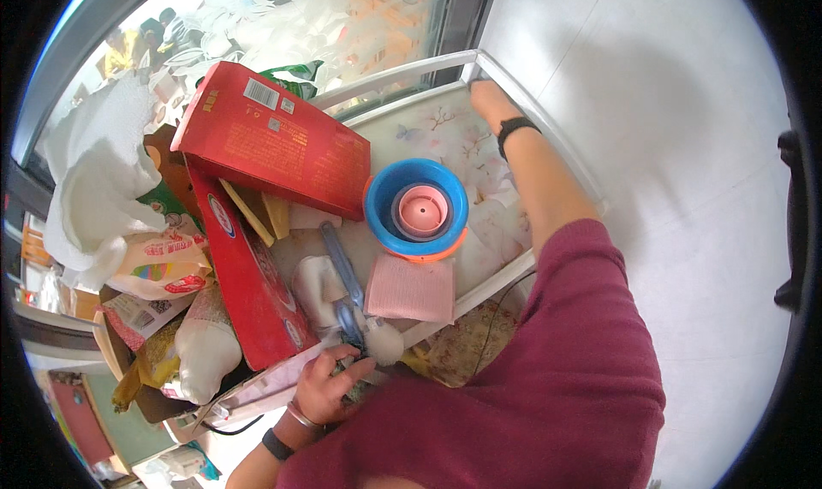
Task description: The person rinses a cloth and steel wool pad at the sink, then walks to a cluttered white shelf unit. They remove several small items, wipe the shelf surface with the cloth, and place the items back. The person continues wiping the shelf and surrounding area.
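My right hand (489, 103) reaches into the far corner of a white-railed stand (478, 55) with a flower-patterned top; its fingertips are hidden, so I cannot tell what they hold. My left hand (326, 386) is at the near edge, fingers curled around a grey-green item (353, 392) that is mostly covered. Just beyond it are a blue-handled brush (343, 264) and a round whitish tuft (385, 342). A folded pink cloth (411, 288) lies in front of a blue plastic bucket (379, 200), which holds a pink round container (422, 209).
An open red cardboard box (276, 142) leans on the stand's left side. Beside it, a carton holds a white plastic bottle (207, 348) and several packages, with white foam sheeting (96, 174) above. A patterned glass panel (270, 20) borders the back; pale floor (693, 245) lies to the right.
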{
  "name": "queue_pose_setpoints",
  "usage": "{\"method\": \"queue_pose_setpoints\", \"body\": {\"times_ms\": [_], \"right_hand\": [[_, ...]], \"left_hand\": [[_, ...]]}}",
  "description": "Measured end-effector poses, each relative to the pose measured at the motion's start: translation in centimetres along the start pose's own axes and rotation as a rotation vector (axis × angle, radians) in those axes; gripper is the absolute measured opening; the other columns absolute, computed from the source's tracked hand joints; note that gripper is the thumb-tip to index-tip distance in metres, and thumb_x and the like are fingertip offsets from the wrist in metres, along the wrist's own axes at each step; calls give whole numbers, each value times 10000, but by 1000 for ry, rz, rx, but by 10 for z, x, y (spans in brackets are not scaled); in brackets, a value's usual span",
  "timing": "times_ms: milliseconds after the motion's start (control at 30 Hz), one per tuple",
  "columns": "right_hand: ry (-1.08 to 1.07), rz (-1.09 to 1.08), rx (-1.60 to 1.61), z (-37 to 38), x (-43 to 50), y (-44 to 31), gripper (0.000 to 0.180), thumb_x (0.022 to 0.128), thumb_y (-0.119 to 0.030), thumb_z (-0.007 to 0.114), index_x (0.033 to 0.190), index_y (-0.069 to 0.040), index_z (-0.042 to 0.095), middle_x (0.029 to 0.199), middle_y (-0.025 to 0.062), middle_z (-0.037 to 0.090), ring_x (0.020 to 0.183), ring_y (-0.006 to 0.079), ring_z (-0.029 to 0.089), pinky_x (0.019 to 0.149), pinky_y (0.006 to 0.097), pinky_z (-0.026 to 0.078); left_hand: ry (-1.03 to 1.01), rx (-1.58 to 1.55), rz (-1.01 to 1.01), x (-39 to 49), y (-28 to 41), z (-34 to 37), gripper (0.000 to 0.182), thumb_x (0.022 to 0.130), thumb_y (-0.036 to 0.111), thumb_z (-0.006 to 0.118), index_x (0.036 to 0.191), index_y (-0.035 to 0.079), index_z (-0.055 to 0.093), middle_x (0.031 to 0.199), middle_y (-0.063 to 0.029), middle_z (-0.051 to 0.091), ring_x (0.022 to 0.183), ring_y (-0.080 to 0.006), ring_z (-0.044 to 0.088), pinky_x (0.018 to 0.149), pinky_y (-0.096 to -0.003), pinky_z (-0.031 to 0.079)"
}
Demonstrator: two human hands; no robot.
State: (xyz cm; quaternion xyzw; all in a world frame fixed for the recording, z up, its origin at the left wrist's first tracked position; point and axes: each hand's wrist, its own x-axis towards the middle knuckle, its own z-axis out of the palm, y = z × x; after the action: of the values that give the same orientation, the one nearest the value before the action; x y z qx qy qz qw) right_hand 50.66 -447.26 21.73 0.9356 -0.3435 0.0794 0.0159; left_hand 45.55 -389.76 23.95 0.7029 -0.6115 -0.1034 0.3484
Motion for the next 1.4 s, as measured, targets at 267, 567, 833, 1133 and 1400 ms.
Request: {"method": "queue_pose_setpoints", "body": {"times_ms": [267, 567, 833, 1133, 1400], "right_hand": [[123, -628, 300, -23, -83, -27, 186, 801, -5, 474, 915, 16, 620, 961, 217, 615, 922, 394, 586, 791, 468, 477], [504, -47, -24, -58, -19, -28, 190, 819, -76, 514, 950, 31, 600, 991, 207, 598, 899, 356, 594, 811, 413, 484], [138, 53, 68, -69, 51, -23, 184, 844, -130, 552, 883, -1, 677, 971, 206, 667, 896, 349, 650, 757, 438, 519], [21, 269, 136, -102, -13, -27, 289, 868, -133, 448, 942, 14, 686, 1013, 242, 640, 948, 370, 628, 838, 422, 494], [-17, -59, -113, -123, -121, -27, 238, 827, -101, 487, 852, 5, 699, 903, 239, 657, 828, 367, 658, 737, 451, 526]], "left_hand": [[21, -27, 30, 1, -2, 1, 564, 533, 126, 753, 1084, 130, 633, 1048, -117, 562, 894, -297, 611, 724, -389, 526], [-18, 12, -8, 1, 0, 1, 533, 555, 124, 741, 1077, 152, 635, 1071, -96, 560, 939, -277, 599, 718, -375, 522], [-14, 6, 1, 2, 1, -2, 555, 543, 88, 739, 1081, 154, 622, 1063, -100, 557, 901, -284, 614, 705, -376, 536], [18, 25, -14, -4, 1, 1, 647, 518, 90, 741, 1145, 175, 608, 1099, -104, 555, 949, -305, 599, 765, -389, 531], [89, 7, 36, -10, -3, 8, 562, 596, 131, 691, 1150, 142, 597, 1112, -124, 543, 962, -321, 586, 803, -387, 501]]}}
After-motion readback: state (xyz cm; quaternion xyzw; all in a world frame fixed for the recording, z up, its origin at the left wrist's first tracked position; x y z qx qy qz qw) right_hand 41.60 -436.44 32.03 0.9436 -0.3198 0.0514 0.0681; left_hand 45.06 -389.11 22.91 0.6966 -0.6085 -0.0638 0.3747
